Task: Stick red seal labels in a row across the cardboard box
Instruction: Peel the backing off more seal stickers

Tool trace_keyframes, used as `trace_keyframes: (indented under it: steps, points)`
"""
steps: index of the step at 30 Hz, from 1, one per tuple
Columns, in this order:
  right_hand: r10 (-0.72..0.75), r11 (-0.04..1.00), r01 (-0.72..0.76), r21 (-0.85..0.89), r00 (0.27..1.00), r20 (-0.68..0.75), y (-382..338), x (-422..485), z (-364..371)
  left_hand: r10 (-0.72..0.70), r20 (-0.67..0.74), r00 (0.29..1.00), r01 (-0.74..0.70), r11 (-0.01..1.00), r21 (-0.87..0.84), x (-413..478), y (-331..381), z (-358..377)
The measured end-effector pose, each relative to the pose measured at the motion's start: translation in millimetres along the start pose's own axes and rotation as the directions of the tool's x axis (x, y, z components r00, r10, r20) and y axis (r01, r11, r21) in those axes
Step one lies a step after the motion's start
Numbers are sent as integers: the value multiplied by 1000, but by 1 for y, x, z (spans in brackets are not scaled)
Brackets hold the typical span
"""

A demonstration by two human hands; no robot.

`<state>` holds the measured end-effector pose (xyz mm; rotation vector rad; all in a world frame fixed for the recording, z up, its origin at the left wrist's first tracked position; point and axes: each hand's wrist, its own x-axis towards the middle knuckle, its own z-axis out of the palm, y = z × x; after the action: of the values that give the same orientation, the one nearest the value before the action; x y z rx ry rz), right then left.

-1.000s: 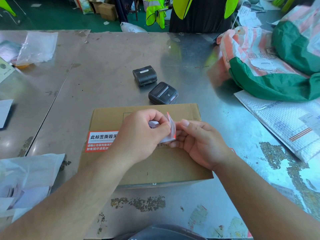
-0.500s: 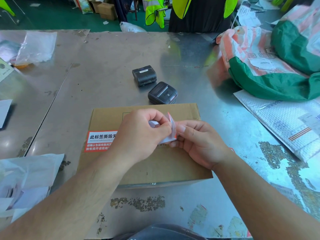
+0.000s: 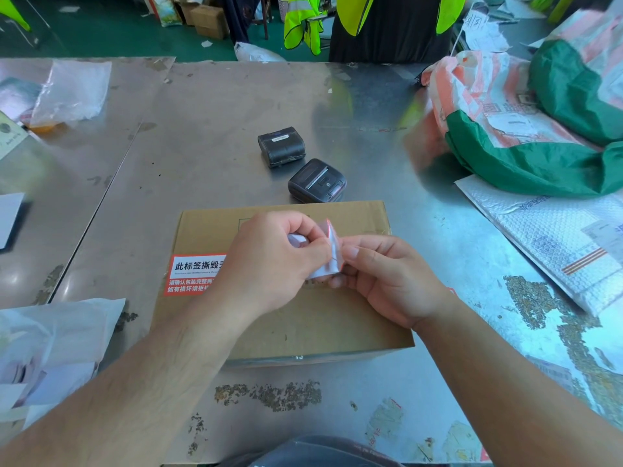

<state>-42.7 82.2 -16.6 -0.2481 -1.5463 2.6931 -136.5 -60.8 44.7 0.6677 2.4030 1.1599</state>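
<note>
Peeling the next red seal label above the cardboard box.

Both hands hover over the cardboard box (image 3: 303,318), which lies flat on the metal table (image 3: 209,136) just in front of two small black printers (image 3: 317,180). One seal label (image 3: 194,274) is already stuck at the box's left edge. The left hand (image 3: 269,264) is curled nearly closed, thumb and fingers pinching the white backing, while the right hand (image 3: 391,281) pinches the red-edged label (image 3: 332,254) from the other side, its fingers half folded. How much has come free is hard to see — the fingers hide the seam. The risk appears to be the loose sticker curling onto itself or a fingertip, or tearing if pulled unevenly — and it could land crooked, out of line with the first.
</note>
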Motion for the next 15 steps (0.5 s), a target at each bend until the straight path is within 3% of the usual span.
trace_keyframes:
  steps: [15]
  points:
    - [33, 999, -34, -13, 995, -95, -5, 1, 7, 21, -9, 1000, -21, 997, -70, 1, -6, -2]
